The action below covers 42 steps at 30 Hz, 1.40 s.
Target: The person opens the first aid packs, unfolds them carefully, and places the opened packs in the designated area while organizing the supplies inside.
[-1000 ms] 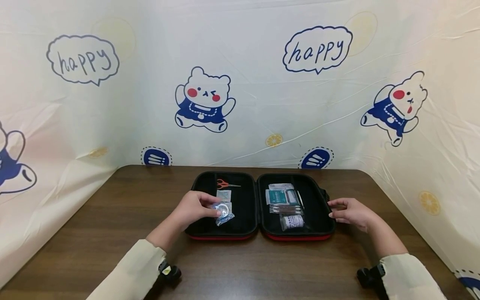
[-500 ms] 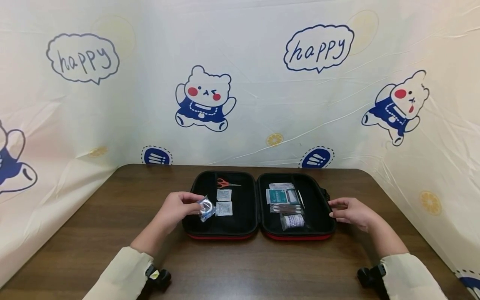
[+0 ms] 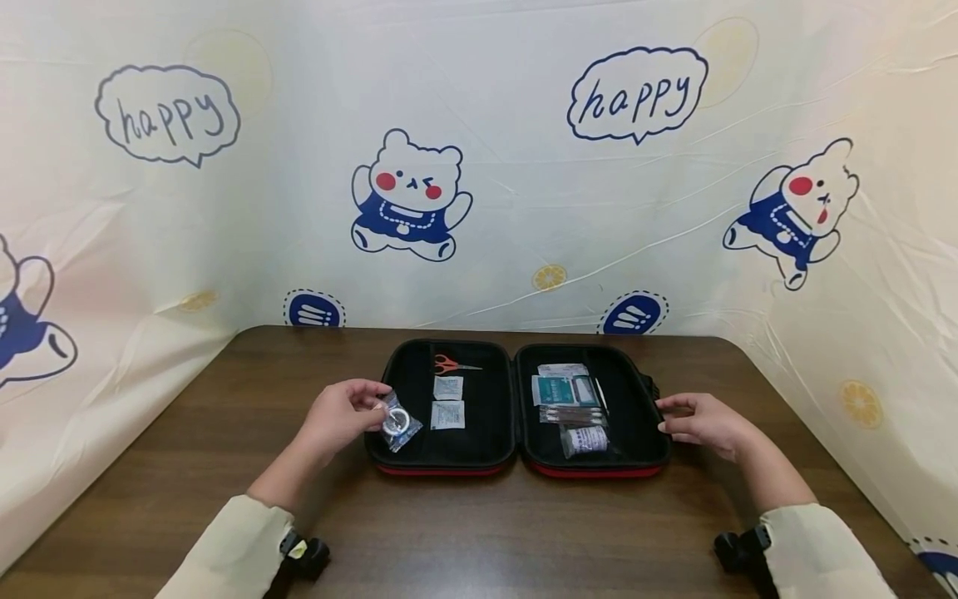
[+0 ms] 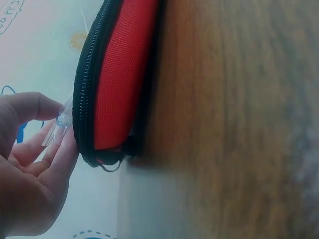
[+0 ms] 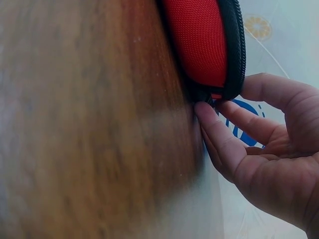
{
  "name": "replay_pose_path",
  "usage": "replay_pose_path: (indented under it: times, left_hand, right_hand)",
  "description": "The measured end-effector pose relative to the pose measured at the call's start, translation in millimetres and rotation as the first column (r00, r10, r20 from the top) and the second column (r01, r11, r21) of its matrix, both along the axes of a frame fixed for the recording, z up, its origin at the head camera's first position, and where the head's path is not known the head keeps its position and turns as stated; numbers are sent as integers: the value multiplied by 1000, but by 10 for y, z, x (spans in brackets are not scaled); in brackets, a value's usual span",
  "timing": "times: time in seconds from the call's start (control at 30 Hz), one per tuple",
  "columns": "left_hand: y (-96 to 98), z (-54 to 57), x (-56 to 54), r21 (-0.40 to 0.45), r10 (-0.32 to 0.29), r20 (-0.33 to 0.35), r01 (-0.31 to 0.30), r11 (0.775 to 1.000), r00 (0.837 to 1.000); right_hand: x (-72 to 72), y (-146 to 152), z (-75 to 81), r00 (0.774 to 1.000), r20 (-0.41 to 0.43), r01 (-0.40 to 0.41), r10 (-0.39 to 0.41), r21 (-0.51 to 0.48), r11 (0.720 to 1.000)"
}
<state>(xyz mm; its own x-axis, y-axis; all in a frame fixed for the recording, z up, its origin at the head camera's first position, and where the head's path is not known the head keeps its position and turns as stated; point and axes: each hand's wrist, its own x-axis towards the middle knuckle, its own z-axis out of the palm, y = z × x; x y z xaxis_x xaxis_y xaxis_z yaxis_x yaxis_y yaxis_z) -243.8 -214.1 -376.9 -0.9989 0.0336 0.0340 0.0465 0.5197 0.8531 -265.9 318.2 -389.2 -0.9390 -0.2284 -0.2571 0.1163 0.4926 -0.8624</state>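
Note:
My left hand (image 3: 340, 418) pinches a clear plastic packet (image 3: 398, 423) between thumb and fingers. Inside it is a white ring, seemingly a tape roll. The packet hangs over the left edge of a first-aid case (image 3: 490, 445), which lies unfolded with a black inside and red outer shell. In the left wrist view, part of the packet (image 4: 61, 122) is hidden behind the zipped rim. At the far right side my right hand (image 3: 707, 426) holds the case by its edge; the right wrist view shows its fingertips against the rim and near the base of the red wall (image 5: 199, 45).
In the left half lie orange-handled scissors (image 3: 447, 364) and two small white sachets (image 3: 447, 415). The right half holds a teal packet (image 3: 554, 390), wrapped swabs (image 3: 569, 415) and a bagged white roll (image 3: 586, 439). A brown wooden table (image 3: 486, 532) carries the case; a printed cloth (image 3: 509, 208) stands behind.
My left hand has carried the packet leftward, from over the sachets to the case's left edge, uncovering the lower sachet. The right hand has stayed at the right edge.

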Motion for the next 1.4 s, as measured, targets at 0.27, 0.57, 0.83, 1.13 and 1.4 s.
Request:
replay_pose_path:
  times: [0.27,0.57,0.83,1.13,1.4]
  left_hand:
    - [72,51,-8,-282,-57,-76,33,959,995]
    - [121,28,-7,-173,-31,-10,29,985,999]
    - [130,11,-23,26,-92,120,89,996,989]
    - [215,5,13,47,-157,183,151,987,970]
    - [371,-43,11,-63,-117,165,129,990,979]
  right_hand:
    - [-3,-16,14,1000,3,3,-3,4,1000]
    - [-6,-29,23,1000,6,4,-4,4,1000]
    - [-3,-28,28,1000,3,-2,2,6,1000]
    - [5,-18,25,1000,11,0,0,-4,1000]
    - [1,3,1,1000,15,0,1,-13,1000]
